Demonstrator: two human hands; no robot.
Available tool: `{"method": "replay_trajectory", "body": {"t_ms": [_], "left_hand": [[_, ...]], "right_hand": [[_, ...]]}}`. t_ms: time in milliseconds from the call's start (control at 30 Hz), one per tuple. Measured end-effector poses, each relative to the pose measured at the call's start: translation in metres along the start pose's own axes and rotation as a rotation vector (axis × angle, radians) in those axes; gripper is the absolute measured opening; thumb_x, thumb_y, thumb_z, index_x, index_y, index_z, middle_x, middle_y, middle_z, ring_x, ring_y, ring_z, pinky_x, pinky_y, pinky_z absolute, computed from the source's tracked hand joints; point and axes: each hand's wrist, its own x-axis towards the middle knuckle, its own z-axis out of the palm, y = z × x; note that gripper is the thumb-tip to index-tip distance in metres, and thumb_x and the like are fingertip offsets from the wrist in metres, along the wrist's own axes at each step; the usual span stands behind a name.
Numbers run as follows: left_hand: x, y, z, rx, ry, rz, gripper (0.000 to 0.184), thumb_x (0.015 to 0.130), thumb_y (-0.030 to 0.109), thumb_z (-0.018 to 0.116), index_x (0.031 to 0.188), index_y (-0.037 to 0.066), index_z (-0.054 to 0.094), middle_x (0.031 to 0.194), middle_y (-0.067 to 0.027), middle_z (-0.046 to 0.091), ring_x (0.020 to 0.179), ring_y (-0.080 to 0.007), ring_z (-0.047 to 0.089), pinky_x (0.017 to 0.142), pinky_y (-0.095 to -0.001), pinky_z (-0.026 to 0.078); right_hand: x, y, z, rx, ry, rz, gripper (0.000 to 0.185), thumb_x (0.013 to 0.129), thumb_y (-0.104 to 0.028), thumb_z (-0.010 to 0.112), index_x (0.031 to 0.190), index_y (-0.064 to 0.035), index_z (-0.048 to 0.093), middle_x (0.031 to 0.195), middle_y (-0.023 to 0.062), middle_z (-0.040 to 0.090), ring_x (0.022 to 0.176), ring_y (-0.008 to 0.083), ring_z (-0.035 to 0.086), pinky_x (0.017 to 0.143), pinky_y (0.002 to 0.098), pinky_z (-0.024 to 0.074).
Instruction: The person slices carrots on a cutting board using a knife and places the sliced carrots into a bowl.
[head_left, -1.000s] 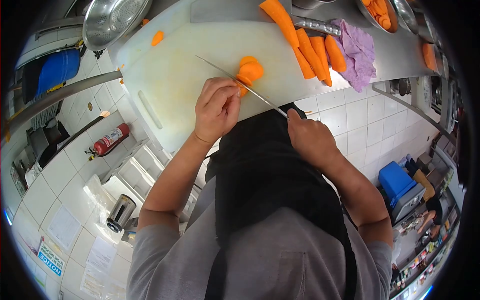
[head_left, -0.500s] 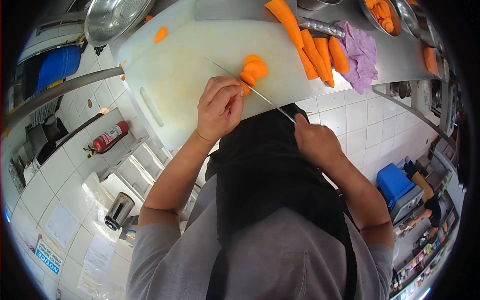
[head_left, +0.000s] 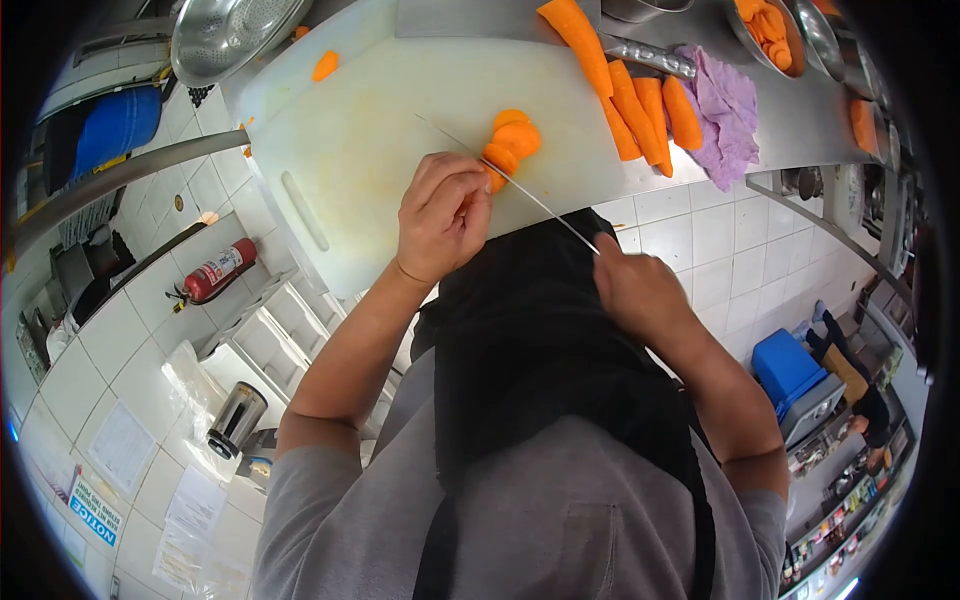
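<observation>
My right hand (head_left: 642,288) is closed round the handle end of a long thin-bladed knife (head_left: 550,211), its blade slanting up and left across the white cutting board (head_left: 370,150). My left hand (head_left: 443,215) is on the board with its fingers curled against the blade's near side. At those fingertips a bit of orange carrot (head_left: 495,181) shows; the rest of it is hidden by the hand. Beyond the blade lie several round carrot slices (head_left: 517,138), overlapping. Several peeled carrots (head_left: 640,115) rest at the board's right edge.
A purple cloth (head_left: 722,115) lies beside the carrots, near a metal handle (head_left: 648,55). Top right stands a metal bowl of carrot pieces (head_left: 768,40); top left, a perforated metal colander (head_left: 230,38). One carrot piece (head_left: 326,66) sits at the board's far left. A person (head_left: 872,415) is in the right background.
The knife and my right hand have shifted slightly, and the slices beside the blade sit a little differently. My left hand keeps its place on the carrot. The person in the background has moved.
</observation>
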Motion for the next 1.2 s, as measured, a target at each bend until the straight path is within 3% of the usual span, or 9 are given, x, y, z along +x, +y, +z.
{"method": "replay_trajectory", "body": {"t_ms": [100, 200, 400, 600, 800, 1033, 1200], "left_hand": [[0.003, 0.001, -0.002, 0.019, 0.012, -0.004, 0.014, 0.078, -0.012, 0.069, 0.087, -0.003, 0.064, 0.090, -0.0128, 0.066, 0.083, -0.0260, 0.063, 0.069, -0.0312, 0.053], [0.002, 0.000, 0.000, 0.005, 0.017, 0.021, 0.015, 0.077, -0.013, 0.068, 0.087, -0.003, 0.064, 0.089, -0.0126, 0.066, 0.082, -0.0257, 0.063, 0.068, -0.0311, 0.053], [0.000, 0.002, -0.003, 0.001, -0.023, -0.040, 0.016, 0.076, -0.014, 0.067, 0.087, -0.002, 0.064, 0.090, -0.0123, 0.065, 0.082, -0.0256, 0.063, 0.068, -0.0310, 0.053], [0.000, 0.001, -0.002, 0.004, 0.022, 0.009, 0.016, 0.076, -0.014, 0.067, 0.087, -0.002, 0.064, 0.091, -0.0125, 0.066, 0.082, -0.0253, 0.063, 0.068, -0.0310, 0.053], [-0.002, 0.000, -0.004, -0.006, 0.011, 0.006, 0.016, 0.076, -0.014, 0.068, 0.087, -0.003, 0.064, 0.091, -0.0127, 0.066, 0.082, -0.0259, 0.063, 0.068, -0.0308, 0.053], [-0.004, 0.000, -0.002, -0.003, 0.034, 0.008, 0.017, 0.075, -0.015, 0.067, 0.087, -0.002, 0.064, 0.089, -0.0126, 0.066, 0.081, -0.0264, 0.063, 0.068, -0.0305, 0.053], [0.000, 0.000, -0.003, -0.013, 0.030, 0.004, 0.017, 0.075, -0.015, 0.067, 0.087, -0.003, 0.064, 0.088, -0.0125, 0.065, 0.081, -0.0262, 0.063, 0.067, -0.0307, 0.052]], "right_hand": [[0.012, -0.005, 0.000, 0.048, 0.023, -0.007, 0.017, 0.097, -0.016, 0.057, 0.105, -0.0026, 0.050, 0.063, 0.0207, 0.062, 0.061, 0.0422, 0.064, 0.058, 0.0548, 0.0505], [-0.003, -0.007, -0.020, 0.006, 0.062, -0.040, 0.014, 0.098, -0.019, 0.054, 0.097, -0.0046, 0.052, 0.060, 0.0167, 0.062, 0.058, 0.0388, 0.065, 0.054, 0.0519, 0.0520], [-0.029, -0.008, -0.032, 0.011, 0.039, -0.037, 0.014, 0.098, -0.018, 0.053, 0.095, -0.0049, 0.051, 0.060, 0.0173, 0.062, 0.058, 0.0389, 0.065, 0.054, 0.0518, 0.0521], [0.019, -0.010, -0.003, 0.021, 0.011, -0.017, 0.011, 0.098, -0.016, 0.051, 0.096, -0.0052, 0.051, 0.061, 0.0178, 0.062, 0.059, 0.0393, 0.065, 0.055, 0.0524, 0.0524], [-0.023, -0.015, -0.045, 0.000, 0.057, -0.066, 0.011, 0.098, -0.016, 0.051, 0.095, -0.0050, 0.050, 0.060, 0.0177, 0.062, 0.059, 0.0391, 0.065, 0.055, 0.0522, 0.0525], [0.015, -0.012, -0.006, -0.018, -0.003, -0.014, 0.012, 0.098, -0.016, 0.052, 0.097, -0.0041, 0.050, 0.059, 0.0177, 0.061, 0.057, 0.0388, 0.064, 0.054, 0.0509, 0.0522], [0.015, -0.015, -0.020, 0.034, 0.075, -0.077, 0.012, 0.099, -0.017, 0.051, 0.099, -0.0048, 0.050, 0.059, 0.0174, 0.061, 0.056, 0.0391, 0.064, 0.053, 0.0506, 0.0517]]}}
